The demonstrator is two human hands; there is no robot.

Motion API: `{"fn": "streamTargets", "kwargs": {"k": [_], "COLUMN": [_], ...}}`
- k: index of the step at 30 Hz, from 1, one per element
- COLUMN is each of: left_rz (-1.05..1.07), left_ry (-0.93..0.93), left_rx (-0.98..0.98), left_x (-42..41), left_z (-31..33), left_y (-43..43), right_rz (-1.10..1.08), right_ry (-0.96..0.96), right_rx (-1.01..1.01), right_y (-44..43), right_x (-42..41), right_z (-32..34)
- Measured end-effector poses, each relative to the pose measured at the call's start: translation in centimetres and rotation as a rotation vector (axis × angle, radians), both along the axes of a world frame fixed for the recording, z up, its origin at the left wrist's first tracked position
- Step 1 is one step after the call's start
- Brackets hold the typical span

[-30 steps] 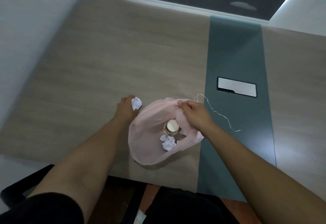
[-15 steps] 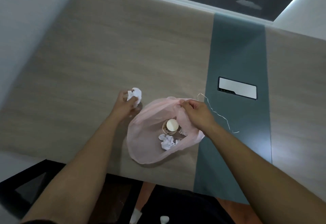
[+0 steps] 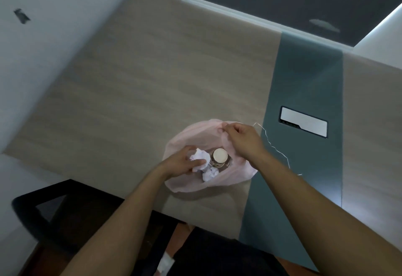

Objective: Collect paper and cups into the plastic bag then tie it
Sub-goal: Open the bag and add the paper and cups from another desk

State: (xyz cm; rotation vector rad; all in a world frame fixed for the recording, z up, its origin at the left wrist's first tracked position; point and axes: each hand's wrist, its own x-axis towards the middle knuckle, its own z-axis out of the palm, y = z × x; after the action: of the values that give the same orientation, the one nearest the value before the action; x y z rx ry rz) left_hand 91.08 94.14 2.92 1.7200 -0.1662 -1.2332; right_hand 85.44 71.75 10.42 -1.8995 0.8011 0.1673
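A pale pink plastic bag (image 3: 237, 173) lies open on the wooden table near its front edge. Inside it stands a brown paper cup (image 3: 219, 157) with a light top, and a crumpled white paper (image 3: 210, 174) lies beside the cup. My left hand (image 3: 181, 163) is over the bag's mouth and grips another crumpled white paper ball (image 3: 201, 157). My right hand (image 3: 241, 137) pinches the bag's far rim and holds it up. A thin white string (image 3: 274, 147) lies on the table just right of the bag.
The table (image 3: 152, 93) has a grey-green strip (image 3: 304, 106) down its right side with a white rectangular hatch (image 3: 303, 121) set in it. A white wall stands to the left. A black chair arm (image 3: 43, 215) is at the lower left.
My left hand lifted the paper ball off the table left of the bag and carried it right, over the bag's opening. My right hand kept hold of the rim.
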Motion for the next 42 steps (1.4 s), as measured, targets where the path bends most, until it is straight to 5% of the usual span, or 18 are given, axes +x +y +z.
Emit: {"fn": "streamTargets", "kwargs": {"k": [3, 7, 10, 17, 20, 27, 36, 42], "left_rz": [-0.052, -0.098, -0.059, 0.384, 0.666, 0.936, 0.764, 0.767], "left_ry": [-0.05, -0.027, -0.042, -0.038, -0.093, -0.267, -0.269, -0.192], "left_rx": [0.037, 0.524, 0.7, 0.334, 0.215, -0.124, 0.22, 0.208], "left_x": [-0.9, 1.0, 1.6, 1.3, 2.4, 6.6, 6.4, -0.6], "left_z": [1.2, -1.0, -3.4, -5.7, -3.1, 5.6, -4.7, 3.6], "left_y": [-0.5, 2.2, 5.9, 8.8, 9.1, 12.9, 22.6, 19.9], "right_rz": [0.002, -0.011, -0.014, -0.022, -0.077, -0.184, -0.074, -0.006], "right_ry": [-0.01, -0.018, -0.032, -0.134, -0.167, -0.277, -0.245, -0.246], "right_rx": [-0.001, -0.005, 0.023, 0.124, 0.155, 0.272, 0.28, 0.253], "right_y": [0.4, 0.9, 1.5, 2.6, 2.3, 2.8, 5.5, 6.6], "right_x": [-0.4, -0.6, -0.4, 1.6, 2.9, 4.6, 3.2, 0.1], "right_z": [0.0, 0.5, 1.2, 3.9, 4.9, 6.8, 2.9, 1.7]}}
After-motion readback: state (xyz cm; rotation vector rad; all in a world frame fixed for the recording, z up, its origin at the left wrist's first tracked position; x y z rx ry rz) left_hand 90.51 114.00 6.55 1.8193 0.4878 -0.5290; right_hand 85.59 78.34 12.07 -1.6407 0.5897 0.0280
